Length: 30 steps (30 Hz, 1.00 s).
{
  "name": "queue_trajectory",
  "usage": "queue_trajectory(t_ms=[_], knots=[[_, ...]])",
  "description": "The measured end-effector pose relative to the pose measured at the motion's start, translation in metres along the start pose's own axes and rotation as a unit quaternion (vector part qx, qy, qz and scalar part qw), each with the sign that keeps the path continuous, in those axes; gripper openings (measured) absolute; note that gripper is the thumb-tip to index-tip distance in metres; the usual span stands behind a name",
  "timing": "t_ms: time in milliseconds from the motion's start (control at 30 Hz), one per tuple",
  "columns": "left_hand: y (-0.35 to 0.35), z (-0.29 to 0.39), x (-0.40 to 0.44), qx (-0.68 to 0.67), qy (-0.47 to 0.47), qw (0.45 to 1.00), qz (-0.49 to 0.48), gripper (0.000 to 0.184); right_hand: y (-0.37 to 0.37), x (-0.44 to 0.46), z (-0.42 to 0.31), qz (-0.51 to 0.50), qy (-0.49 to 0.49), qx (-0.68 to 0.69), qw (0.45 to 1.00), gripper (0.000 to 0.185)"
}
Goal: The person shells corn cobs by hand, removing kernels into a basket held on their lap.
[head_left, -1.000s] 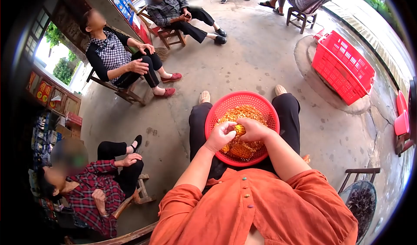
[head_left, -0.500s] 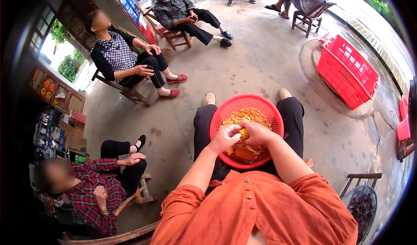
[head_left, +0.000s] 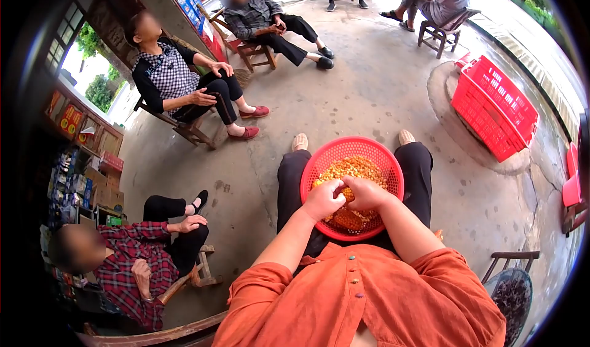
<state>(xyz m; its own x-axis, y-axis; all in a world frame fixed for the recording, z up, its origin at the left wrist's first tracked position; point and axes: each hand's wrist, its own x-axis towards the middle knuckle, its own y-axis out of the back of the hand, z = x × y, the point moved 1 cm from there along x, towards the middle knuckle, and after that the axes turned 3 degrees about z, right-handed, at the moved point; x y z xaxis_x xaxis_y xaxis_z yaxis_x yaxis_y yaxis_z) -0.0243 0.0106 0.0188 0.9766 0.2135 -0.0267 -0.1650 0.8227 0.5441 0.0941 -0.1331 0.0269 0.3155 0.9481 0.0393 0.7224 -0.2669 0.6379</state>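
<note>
On my lap rests a round red plastic basket (head_left: 398, 162) with a holed wall. Loose yellow corn kernels (head_left: 356, 164) cover much of its inside. Both hands meet over its middle, around a yellow ear of corn (head_left: 348, 194) that shows only in part between them. My left hand (head_left: 324, 199) is closed on the ear from the left. My right hand (head_left: 365, 193) grips it from the right, fingers curled and mostly hidden. Below the hands, darker orange-brown cobs (head_left: 347, 220) lie at the near side of the basket.
Stacked red crates (head_left: 491, 110) stand on the concrete floor at the right. A stool with a dark round seat (head_left: 513, 295) is near right. People sit around: one in a plaid shirt (head_left: 135, 270), one in a checkered top (head_left: 161, 76), others farther back. Shelves of packages (head_left: 77, 181) line the left.
My hands have drawn slightly closer together over the basket, covering more of the ear. The whole view has shifted a little; the seated people look much the same.
</note>
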Motion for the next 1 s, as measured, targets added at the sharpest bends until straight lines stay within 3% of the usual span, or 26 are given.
queue_trajectory(t_ms=[133, 200, 300, 433, 500, 767, 867, 1000], knots=[[-0.002, 0.003, 0.001, 0.003, -0.008, 1.000, 0.019, 0.028, -0.001, -0.001, 0.000, 0.010, -0.007, -0.008, 1.000, 0.051], [-0.005, -0.002, 0.003, 0.013, -0.071, 0.996, 0.054, 0.026, -0.003, 0.000, 0.004, 0.025, 0.001, -0.002, 1.000, 0.050], [-0.005, -0.002, 0.004, 0.035, -0.093, 0.992, 0.074, 0.027, -0.006, 0.001, 0.006, 0.033, -0.007, 0.015, 0.999, 0.050], [-0.003, -0.001, 0.004, 0.060, -0.089, 0.992, 0.068, 0.027, -0.003, 0.000, 0.000, 0.032, -0.013, 0.005, 0.999, 0.050], [-0.005, -0.001, 0.004, -0.019, -0.060, 0.995, 0.071, 0.022, -0.003, -0.001, 0.000, 0.032, -0.017, 0.023, 0.999, 0.049], [-0.010, -0.018, 0.006, 0.003, -0.109, 0.989, 0.095, 0.026, -0.001, -0.001, -0.004, 0.028, -0.030, 0.035, 0.999, 0.059], [-0.005, -0.011, 0.003, -0.088, -0.044, 0.990, 0.099, 0.021, 0.008, -0.003, -0.009, 0.046, -0.036, 0.054, 0.997, 0.062], [0.000, -0.001, 0.002, -0.183, -0.029, 0.977, 0.104, 0.015, 0.004, 0.000, 0.008, 0.091, 0.005, 0.093, 0.991, 0.059]])
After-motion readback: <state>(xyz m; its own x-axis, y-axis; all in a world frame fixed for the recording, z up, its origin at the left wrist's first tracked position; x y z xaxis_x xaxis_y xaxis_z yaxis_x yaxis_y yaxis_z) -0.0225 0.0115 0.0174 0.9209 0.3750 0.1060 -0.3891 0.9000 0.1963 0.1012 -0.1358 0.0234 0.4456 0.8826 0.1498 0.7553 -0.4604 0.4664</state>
